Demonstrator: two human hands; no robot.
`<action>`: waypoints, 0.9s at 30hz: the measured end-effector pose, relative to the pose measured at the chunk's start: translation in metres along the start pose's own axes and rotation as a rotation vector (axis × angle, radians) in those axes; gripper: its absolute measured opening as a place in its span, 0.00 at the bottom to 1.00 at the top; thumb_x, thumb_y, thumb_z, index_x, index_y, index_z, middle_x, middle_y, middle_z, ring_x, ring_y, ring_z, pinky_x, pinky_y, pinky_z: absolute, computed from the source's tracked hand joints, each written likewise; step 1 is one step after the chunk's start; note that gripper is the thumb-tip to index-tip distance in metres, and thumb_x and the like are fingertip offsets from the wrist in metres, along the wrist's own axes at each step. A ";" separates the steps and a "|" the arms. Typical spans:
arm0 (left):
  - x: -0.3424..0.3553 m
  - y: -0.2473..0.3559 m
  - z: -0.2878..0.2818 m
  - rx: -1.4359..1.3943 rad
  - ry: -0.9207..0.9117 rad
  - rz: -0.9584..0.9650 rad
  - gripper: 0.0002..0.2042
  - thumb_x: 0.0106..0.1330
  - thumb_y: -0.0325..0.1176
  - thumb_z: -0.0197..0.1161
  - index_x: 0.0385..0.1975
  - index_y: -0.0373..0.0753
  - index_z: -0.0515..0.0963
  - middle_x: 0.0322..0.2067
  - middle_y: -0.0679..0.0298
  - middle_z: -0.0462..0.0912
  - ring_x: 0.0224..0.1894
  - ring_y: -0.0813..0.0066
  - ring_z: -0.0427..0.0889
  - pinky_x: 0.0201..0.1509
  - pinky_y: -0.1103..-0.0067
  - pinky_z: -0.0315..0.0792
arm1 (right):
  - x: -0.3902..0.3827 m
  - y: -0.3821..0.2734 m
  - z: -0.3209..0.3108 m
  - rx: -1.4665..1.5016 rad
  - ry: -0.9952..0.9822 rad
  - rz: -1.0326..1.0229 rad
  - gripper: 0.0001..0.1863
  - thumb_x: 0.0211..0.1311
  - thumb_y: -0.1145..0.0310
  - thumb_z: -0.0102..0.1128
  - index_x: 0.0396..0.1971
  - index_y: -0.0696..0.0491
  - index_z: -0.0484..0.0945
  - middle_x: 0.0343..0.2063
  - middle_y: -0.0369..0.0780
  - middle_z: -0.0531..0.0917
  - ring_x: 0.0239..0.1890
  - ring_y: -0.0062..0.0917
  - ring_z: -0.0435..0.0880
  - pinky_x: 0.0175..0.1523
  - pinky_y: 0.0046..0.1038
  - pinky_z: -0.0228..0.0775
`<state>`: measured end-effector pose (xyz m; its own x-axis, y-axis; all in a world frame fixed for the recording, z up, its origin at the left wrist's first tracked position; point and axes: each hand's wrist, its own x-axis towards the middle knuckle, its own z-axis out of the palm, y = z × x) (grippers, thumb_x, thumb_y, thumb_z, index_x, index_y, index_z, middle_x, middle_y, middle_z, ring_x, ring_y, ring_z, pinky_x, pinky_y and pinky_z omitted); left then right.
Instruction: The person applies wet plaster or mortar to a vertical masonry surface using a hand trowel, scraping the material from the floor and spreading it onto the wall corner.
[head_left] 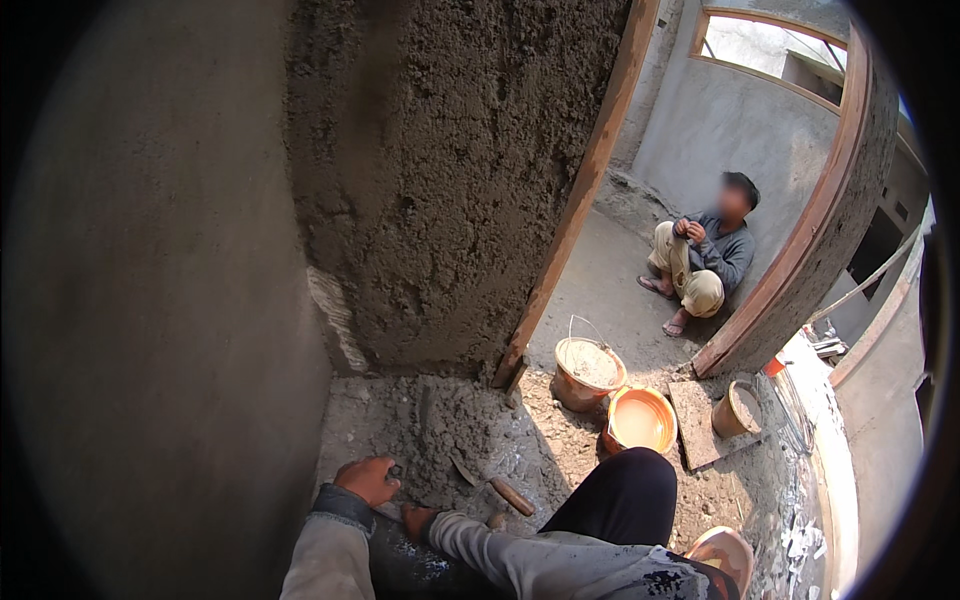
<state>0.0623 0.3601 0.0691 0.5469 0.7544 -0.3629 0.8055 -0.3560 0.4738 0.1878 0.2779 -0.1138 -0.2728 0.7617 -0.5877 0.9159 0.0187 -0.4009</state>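
Observation:
My left hand is at the foot of the plain wall, its fingers curled at the edge of a heap of wet grey mortar. What lies within those fingers is hidden. Just below and to its right, my right hand is closed, with a thin pale edge showing between the two hands; I cannot make out what it grips. A trowel with a wooden handle rests to the right of my hands, its blade against the mortar.
Rough wet plaster covers the wall ahead, bordered by a wooden door frame. Right of the heap stand a bucket of sandy material, an orange basin of cloudy liquid and another bucket on a board. Beyond the doorway a person squats.

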 end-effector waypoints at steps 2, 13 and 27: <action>0.000 0.005 -0.002 -0.011 -0.011 -0.005 0.23 0.57 0.44 0.59 0.52 0.43 0.71 0.50 0.55 0.75 0.53 0.57 0.72 0.57 0.66 0.65 | 0.004 0.007 0.005 0.004 0.019 0.006 0.21 0.56 0.66 0.48 0.47 0.61 0.63 0.36 0.58 0.79 0.42 0.49 0.79 0.49 0.44 0.69; -0.004 0.003 -0.003 -0.022 -0.015 0.009 0.23 0.58 0.44 0.58 0.52 0.41 0.71 0.50 0.55 0.75 0.53 0.57 0.72 0.57 0.67 0.65 | -0.007 -0.002 -0.006 0.009 -0.013 0.018 0.22 0.54 0.66 0.53 0.47 0.60 0.63 0.38 0.59 0.78 0.44 0.50 0.78 0.50 0.45 0.67; -0.033 0.020 -0.054 -0.494 -0.009 0.099 0.28 0.58 0.48 0.60 0.57 0.44 0.68 0.50 0.53 0.75 0.54 0.57 0.72 0.57 0.68 0.65 | -0.008 -0.018 -0.015 0.004 0.021 0.051 0.27 0.52 0.69 0.53 0.52 0.63 0.60 0.42 0.60 0.76 0.47 0.53 0.76 0.52 0.47 0.66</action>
<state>0.0480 0.3578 0.1333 0.6192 0.7246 -0.3025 0.5460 -0.1205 0.8291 0.1774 0.2810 -0.0913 -0.2191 0.7751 -0.5927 0.9273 -0.0237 -0.3737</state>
